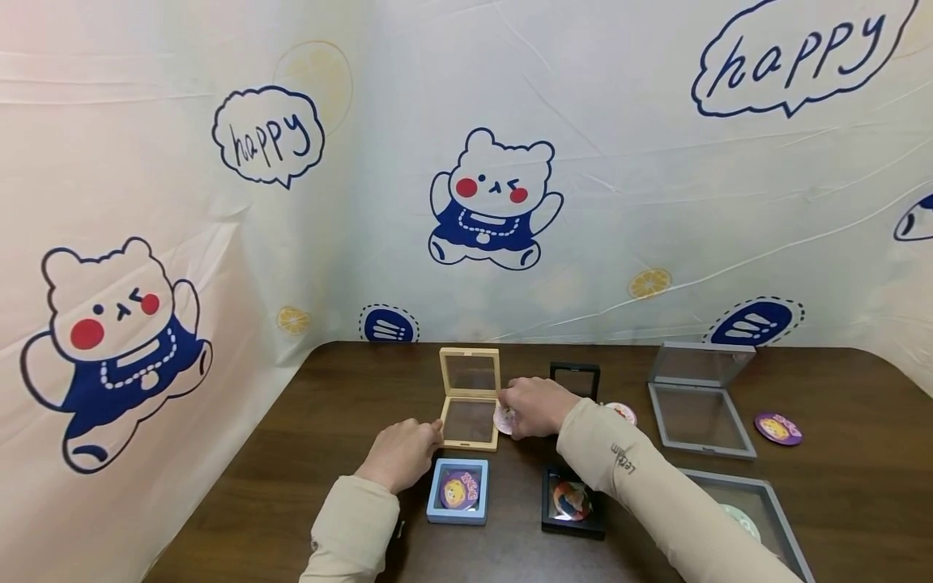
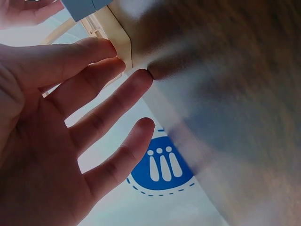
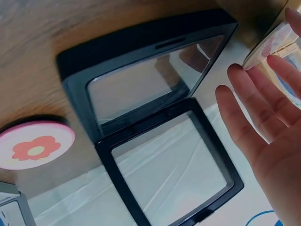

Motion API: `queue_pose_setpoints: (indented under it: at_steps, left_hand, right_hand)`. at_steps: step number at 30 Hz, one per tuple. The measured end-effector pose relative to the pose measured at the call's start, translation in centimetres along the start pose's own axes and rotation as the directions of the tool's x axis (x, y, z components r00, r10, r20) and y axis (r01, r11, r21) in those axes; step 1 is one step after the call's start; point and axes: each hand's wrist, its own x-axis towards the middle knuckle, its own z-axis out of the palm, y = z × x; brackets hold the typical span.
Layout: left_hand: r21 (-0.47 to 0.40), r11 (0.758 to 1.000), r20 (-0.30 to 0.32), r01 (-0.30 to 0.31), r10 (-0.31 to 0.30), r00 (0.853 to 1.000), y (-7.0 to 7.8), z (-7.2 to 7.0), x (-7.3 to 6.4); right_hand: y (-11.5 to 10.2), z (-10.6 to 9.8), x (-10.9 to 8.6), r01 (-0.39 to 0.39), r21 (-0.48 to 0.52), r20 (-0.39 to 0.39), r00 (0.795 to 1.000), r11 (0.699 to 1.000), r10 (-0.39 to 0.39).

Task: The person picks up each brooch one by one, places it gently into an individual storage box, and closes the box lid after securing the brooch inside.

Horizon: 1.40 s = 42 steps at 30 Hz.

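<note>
Fingers [image 3: 241, 117] Pinch Round Badge [image 1: 503, 421]

On my feed, the right hand [image 1: 538, 405] holds its thin rim beside the open tan frame [image 1: 470, 396], likely sparing the face; I have the left hand [image 1: 402, 455] straight-fingered against that frame, perhaps steadying it. Beyond, a clear-paned black frame [image 3: 145, 121] stands open on the wood-grained counter [image 1: 350, 380].

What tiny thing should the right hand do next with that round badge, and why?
I'd probably have the right hand lay the round badge on the clear film of the cream frame. That frame is open with no badge in it, the badge is right beside it, and the left hand is at its other side. The blue frame nearby holds a purple badge.
</note>
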Motion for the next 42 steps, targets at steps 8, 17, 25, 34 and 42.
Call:
queue_pose_setpoints:
  at_steps: [8,17,25,34,42]
  left_hand:
    - [0.016,1.000,0.006,-0.003,0.003,1.000,0.0,0.0,0.0]
    - [0.018,1.000,-0.005,-0.011,0.011,1.000,0.1,0.0,0.0]
    - [0.022,1.000,0.008,-0.007,0.006,1.000,0.1,-0.1,0.0]
    - [0.029,1.000,0.024,0.003,-0.003,1.000,0.1,-0.1,-0.1]
    - [0.047,0.999,0.038,-0.003,0.001,0.999,0.1,0.0,0.1]
  right_hand:
    - [-0.6,0.1,0.4,0.052,0.039,-0.001,0.999,0.998,-0.052]
    - [-1.0,0.2,0.7,0.085,0.046,-0.007,0.996,0.995,-0.085]
    - [-1.2,0.4,0.9,0.079,0.050,-0.034,0.996,0.996,-0.077]
    - [-1.3,0.7,1.1,0.083,0.039,-0.040,0.996,0.996,-0.082]
    - [-1.4,0.6,1.1,0.109,0.014,-0.061,0.992,0.994,-0.108]
